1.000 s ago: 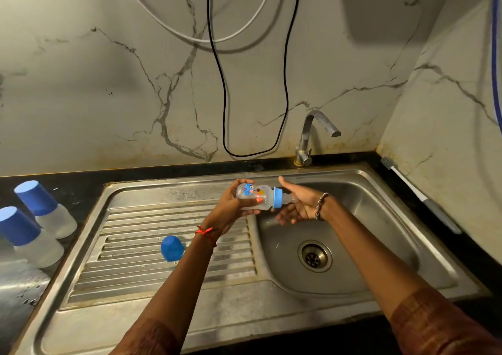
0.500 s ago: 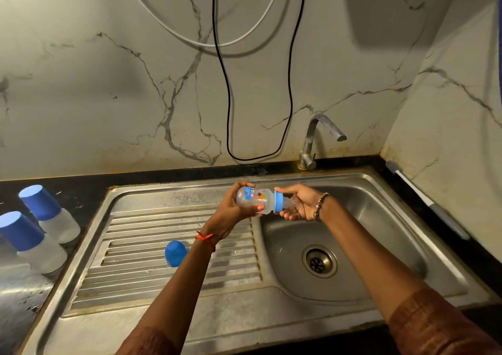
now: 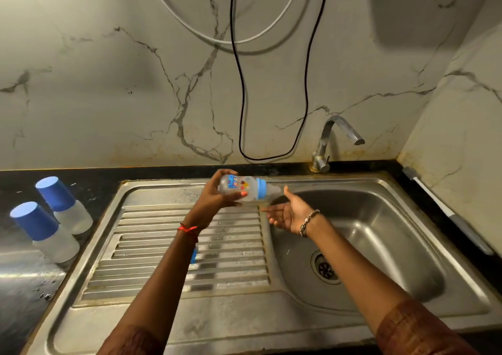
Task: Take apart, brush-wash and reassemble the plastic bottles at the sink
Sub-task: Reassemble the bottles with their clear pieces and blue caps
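Observation:
My left hand (image 3: 214, 198) grips a small clear bottle (image 3: 240, 187) with a printed picture, held sideways above the back edge of the drainboard. Its blue collar (image 3: 261, 189) and clear teat (image 3: 273, 190) point right. My right hand (image 3: 288, 212) is spread, palm up, just below and right of the teat, apart from the bottle. A loose blue cap (image 3: 193, 255) lies on the drainboard, mostly hidden behind my left forearm.
The steel sink (image 3: 366, 227) has a drain (image 3: 326, 270) in its basin and a ribbed drainboard (image 3: 152, 267) on the left. Behind stands a tap (image 3: 330, 142). Two capped bottles (image 3: 51, 218) stand on the black counter at left. A long brush (image 3: 445, 210) lies along the right wall.
My right hand has let go of the blue collar and dropped away, fingers now spread. The bottle stays in my left hand. The view has shifted, so the blue cap is now behind my forearm.

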